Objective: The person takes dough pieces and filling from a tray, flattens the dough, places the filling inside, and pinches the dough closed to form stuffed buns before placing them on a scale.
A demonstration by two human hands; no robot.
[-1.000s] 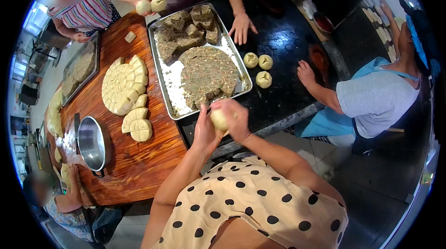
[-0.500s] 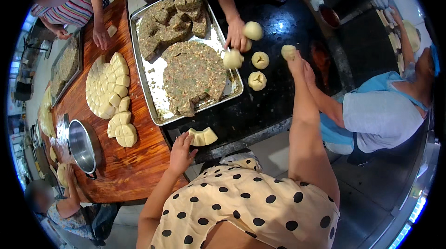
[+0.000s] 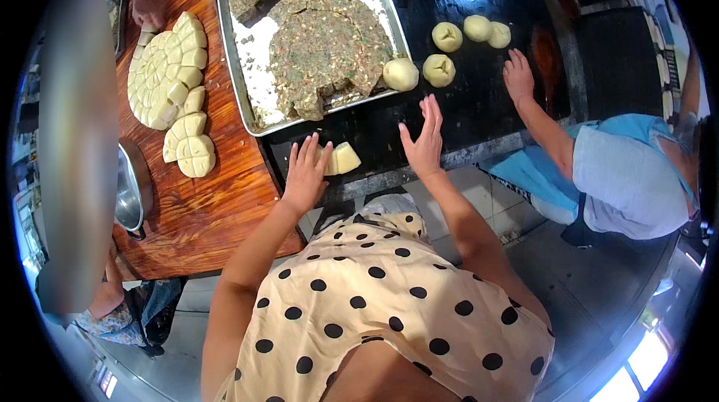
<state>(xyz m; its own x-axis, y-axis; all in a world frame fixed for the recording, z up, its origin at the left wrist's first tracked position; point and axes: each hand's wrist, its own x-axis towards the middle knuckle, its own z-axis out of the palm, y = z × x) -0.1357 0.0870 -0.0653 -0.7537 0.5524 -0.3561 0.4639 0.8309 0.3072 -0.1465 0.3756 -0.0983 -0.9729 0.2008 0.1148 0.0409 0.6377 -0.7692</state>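
Observation:
My left hand (image 3: 305,176) rests at the near edge of the black worktop, fingers spread, its fingertips against cut dough pieces (image 3: 344,158) that it partly covers. My right hand (image 3: 425,141) hovers to the right of them, open and holding nothing. Ahead of it are a smooth dough ball (image 3: 401,74) by the tray's corner and a ball with a pinched, creased top (image 3: 439,70). Farther off sit another creased ball (image 3: 446,37) and two more balls, one smooth (image 3: 478,28) and one beside it (image 3: 499,35).
A metal tray (image 3: 290,128) of chopped filling (image 3: 326,46) stands ahead. On the wooden table at left are many cut dough pieces (image 3: 166,72) and a steel pot (image 3: 133,188). A co-worker's hand (image 3: 518,78) is near the balls at right; another person's hand (image 3: 147,8) is far left.
My right hand has drawn back leftward from the dough ball beside the co-worker's hand, leaving it on the worktop. The hand beyond the tray has gone from view. The view has shifted.

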